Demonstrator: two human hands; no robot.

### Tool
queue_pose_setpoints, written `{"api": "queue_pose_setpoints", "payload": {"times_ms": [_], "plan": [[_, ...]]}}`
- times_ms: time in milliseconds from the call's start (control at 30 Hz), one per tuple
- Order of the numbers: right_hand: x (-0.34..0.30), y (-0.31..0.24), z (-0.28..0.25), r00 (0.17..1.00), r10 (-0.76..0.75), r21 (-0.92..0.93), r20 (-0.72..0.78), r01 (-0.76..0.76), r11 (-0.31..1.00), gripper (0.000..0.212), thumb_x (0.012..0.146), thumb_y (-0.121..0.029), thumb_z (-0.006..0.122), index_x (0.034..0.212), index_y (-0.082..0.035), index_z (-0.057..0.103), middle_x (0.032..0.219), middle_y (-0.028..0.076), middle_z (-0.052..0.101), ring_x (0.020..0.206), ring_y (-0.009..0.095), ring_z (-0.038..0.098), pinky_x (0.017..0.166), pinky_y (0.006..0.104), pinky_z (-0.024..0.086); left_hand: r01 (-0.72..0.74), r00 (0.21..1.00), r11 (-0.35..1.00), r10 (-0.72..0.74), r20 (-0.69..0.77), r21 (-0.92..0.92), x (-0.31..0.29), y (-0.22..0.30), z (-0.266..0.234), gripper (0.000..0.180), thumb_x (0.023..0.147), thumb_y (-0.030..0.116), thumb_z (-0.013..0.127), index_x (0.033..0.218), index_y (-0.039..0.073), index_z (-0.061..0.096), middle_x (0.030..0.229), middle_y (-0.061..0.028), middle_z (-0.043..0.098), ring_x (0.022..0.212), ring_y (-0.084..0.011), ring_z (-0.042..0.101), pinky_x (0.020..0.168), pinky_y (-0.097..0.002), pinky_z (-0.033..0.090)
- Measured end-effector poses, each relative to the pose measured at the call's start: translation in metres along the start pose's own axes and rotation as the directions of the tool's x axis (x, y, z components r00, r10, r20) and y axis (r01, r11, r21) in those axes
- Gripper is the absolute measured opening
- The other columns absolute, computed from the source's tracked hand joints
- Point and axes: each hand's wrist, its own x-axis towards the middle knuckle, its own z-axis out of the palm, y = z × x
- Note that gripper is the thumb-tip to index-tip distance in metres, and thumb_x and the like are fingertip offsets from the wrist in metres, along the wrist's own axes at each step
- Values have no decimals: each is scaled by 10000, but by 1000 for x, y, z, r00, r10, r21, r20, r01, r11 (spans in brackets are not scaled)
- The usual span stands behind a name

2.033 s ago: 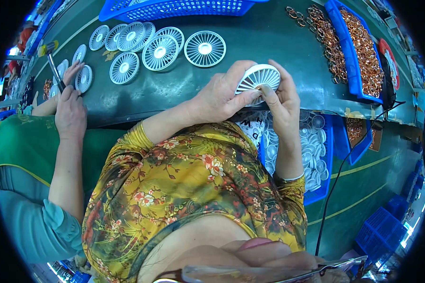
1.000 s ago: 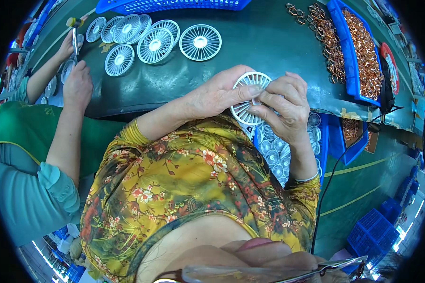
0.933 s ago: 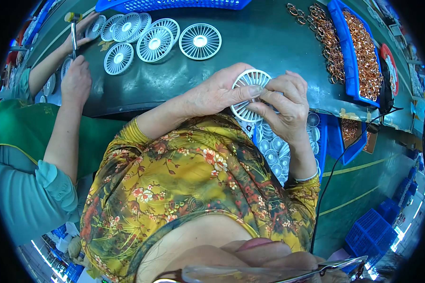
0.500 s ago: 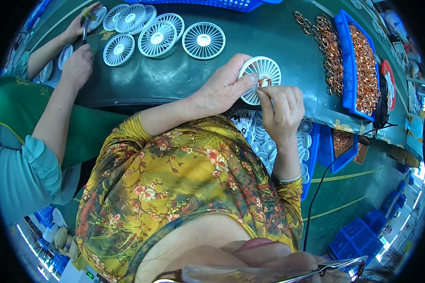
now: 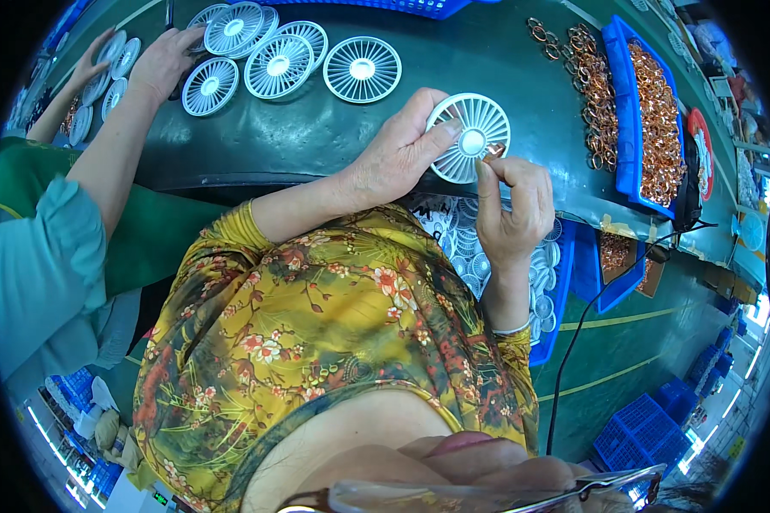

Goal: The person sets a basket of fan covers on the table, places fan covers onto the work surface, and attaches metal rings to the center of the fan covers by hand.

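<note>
My left hand (image 5: 409, 144) grips a white round spoked disc (image 5: 472, 142) by its left edge, the thumb lying on its face. The disc is held up above the table's front edge, hub side toward me. My right hand (image 5: 518, 198) pinches a small copper-coloured ring (image 5: 494, 151) between thumb and fingertips at the disc's lower right. Part of the ring is hidden by the fingers, and I cannot tell whether it touches the spokes. A single white spoked disc (image 5: 362, 68) lies flat on the table beyond my left hand.
Loose copper rings (image 5: 597, 94) lie beside a blue tray (image 5: 629, 111) heaped with more. Several overlapping discs (image 5: 278, 65) lie to the left, near a co-worker's hand (image 5: 164, 61). Below the table edge, a blue crate (image 5: 565, 295) holds white discs. A black cable (image 5: 580, 329) hangs at the right.
My right hand has moved the ring from near the disc's hub to its lower right. The disc now faces me more fully. The co-worker's hands have moved apart, one reaching to the discs.
</note>
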Motion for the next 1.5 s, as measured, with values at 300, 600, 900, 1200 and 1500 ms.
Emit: {"api": "queue_pose_setpoints", "payload": {"times_ms": [300,600,900,1200,1500], "plan": [[1,-3,-1,999,-21,-21,-46,20,1000,202,688,-37,742,821,-56,591,744,68,615,626,225,572,544,315,442,-20,995,925,56,85,-379,-5,7,16,422,886,16,518,1259,11,319,1145,-77,488,1075,-125,490,912,-287,436],[1,-8,5,1000,1,-125,-17,-3,992,141,765,-86,681,827,-51,559,729,78,553,613,243,516,543,344,412,-119,992,990,121,20,-81,-5,5,17,181,942,143,449,1075,24,423,950,-45,497,877,-82,468,782,-244,422],[1,-8,8,996,81,-110,38,-76,991,93,801,-83,626,856,-38,565,738,100,518,649,273,504,567,379,407,-169,982,977,178,-61,131,-11,6,24,186,920,108,474,1069,12,415,907,-64,501,822,-96,480,732,-256,430],[-5,-7,7,980,152,-82,-126,-163,983,229,736,-138,722,944,-68,658,990,66,638,1049,293,523,894,396,363,-81,996,984,86,24,-157,-5,6,22,308,881,76,517,1156,-6,406,1043,-74,537,1000,-94,509,869,-262,431],[-6,13,-18,972,56,241,226,-111,964,214,810,-159,649,1006,-88,699,1248,87,572,1327,320,331,1088,460,192,175,960,906,-70,271,-384,-5,11,15,430,887,122,603,1261,2,428,1098,-57,572,994,-89,557,854,-230,472]]}}
